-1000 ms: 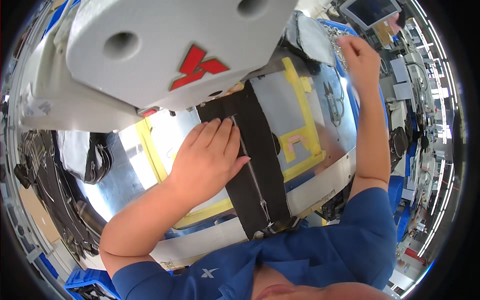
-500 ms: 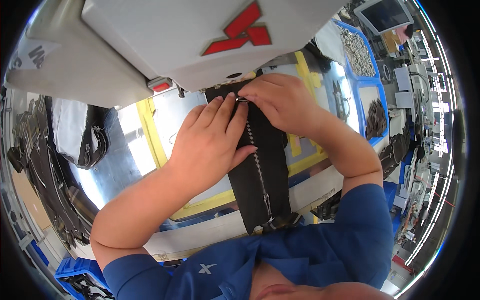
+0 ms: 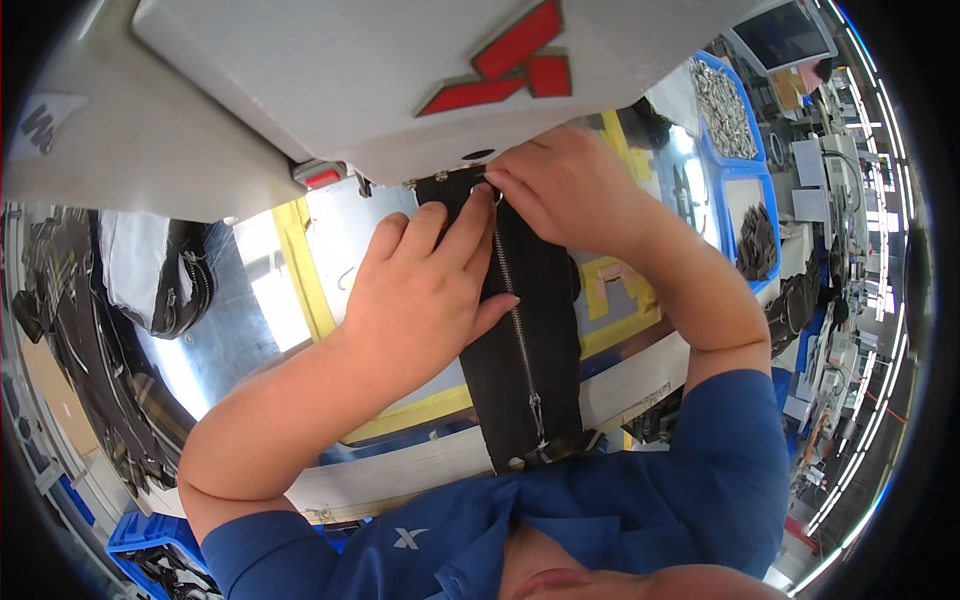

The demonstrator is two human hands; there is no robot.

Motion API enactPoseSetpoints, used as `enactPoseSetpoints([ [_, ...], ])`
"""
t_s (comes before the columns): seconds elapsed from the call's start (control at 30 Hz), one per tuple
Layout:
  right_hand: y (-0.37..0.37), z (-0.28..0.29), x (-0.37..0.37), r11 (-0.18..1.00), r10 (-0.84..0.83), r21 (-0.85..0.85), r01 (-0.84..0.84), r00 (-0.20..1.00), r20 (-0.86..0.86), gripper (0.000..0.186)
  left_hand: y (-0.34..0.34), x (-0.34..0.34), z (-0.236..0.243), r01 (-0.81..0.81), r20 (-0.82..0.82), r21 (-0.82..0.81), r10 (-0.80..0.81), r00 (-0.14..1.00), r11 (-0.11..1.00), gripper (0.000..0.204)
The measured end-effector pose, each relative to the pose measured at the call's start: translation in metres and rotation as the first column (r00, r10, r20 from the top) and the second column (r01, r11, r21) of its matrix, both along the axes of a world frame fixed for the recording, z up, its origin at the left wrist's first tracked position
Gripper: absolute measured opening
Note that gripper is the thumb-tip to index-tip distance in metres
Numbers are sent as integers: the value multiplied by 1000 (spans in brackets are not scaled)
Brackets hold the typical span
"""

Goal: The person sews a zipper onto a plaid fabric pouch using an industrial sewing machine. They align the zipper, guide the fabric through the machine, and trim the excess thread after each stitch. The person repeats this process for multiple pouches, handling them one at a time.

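A long black fabric piece (image 3: 545, 330) with a metal zipper (image 3: 512, 300) down its middle lies lengthwise under the sewing machine head (image 3: 330, 70). Flat on its upper left part rests my left hand (image 3: 420, 275), fingers spread. Its index fingertip touches a small metal ring (image 3: 499, 198) at the zipper's far end, and its thumb lies beside the teeth. Just right of that fingertip, my right hand (image 3: 570, 190) is closed in a pinch near the far edge of the fabric. What sits between its fingertips is hidden. A zipper slider (image 3: 535, 405) hangs at the near end.
Blue bins at the right hold metal zipper pulls (image 3: 722, 108) and dark fabric pieces (image 3: 755, 245). Stacked dark zippered pieces (image 3: 90, 340) lie along the left side. Yellow tape (image 3: 295, 260) frames the work surface. A blue crate (image 3: 150, 535) stands at the lower left.
My left fingers have bent and lifted slightly, with the index reaching further to the ring. My right hand has shifted a little away from me. The fabric lies nearly the same.
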State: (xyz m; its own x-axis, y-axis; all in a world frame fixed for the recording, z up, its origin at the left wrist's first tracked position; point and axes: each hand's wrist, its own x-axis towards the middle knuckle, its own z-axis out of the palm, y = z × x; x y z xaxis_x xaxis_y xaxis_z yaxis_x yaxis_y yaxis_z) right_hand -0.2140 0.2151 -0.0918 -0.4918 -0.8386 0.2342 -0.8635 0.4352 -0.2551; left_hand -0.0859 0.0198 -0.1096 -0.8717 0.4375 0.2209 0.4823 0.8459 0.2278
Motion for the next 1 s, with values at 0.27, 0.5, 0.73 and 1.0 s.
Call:
enactPoseSetpoints([
  [0.27,-9,-8,-12,999,-14,34,15,999,-34,10,-2,-7,3,-11,45,54,8,999,998,84],
  [0.5,10,-6,13,997,-44,-58,44,999,5,19,-6,-12,6,-8,101,135,-6,995,991,81],
  [0.73,16,-13,18,998,6,-63,-11,998,-70,19,-8,-16,7,-34,165,220,-3,986,975,76],
  [1.0,11,-10,13,1000,8,-20,-8,1000,-15,18,-9,-18,1,-32,147,284,-10,989,958,70],
])
